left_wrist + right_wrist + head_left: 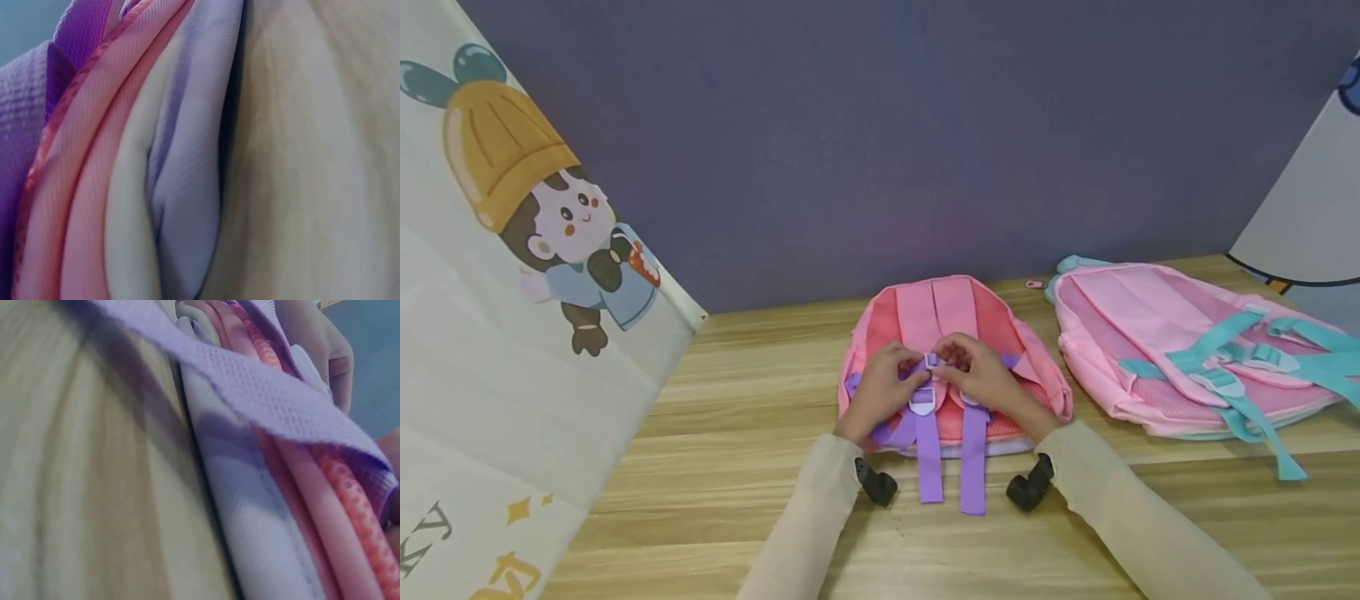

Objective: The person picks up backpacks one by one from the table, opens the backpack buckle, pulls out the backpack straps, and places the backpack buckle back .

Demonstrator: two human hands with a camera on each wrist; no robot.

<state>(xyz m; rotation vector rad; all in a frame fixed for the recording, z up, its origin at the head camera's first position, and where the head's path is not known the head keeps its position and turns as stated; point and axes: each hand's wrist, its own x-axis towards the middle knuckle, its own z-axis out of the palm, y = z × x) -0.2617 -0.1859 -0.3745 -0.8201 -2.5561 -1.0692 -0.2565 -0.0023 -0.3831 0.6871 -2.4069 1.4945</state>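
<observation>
A pink and coral backpack [955, 304] lies on the table with its shoulder straps facing up. Over its middle, a small white buckle [931, 360] with purple webbing sits between both hands. My left hand [883, 387] pinches the purple webbing on the buckle's left side. From the right, my right hand [988, 379] pinches the buckle, fingers bent and thumb below it. Beneath the hands, a white strap adjuster [922, 402] shows, and two purple strap ends [929, 467] hang toward the front. In the right wrist view, a purple strap [250, 387] crosses the backpack's edge.
A second, light pink backpack [1150, 333] with teal straps [1255, 408] lies to the right. The wooden table [737, 467] meets a dark blue panel [910, 150] behind. A white printed sheet [490, 400] stands on the left.
</observation>
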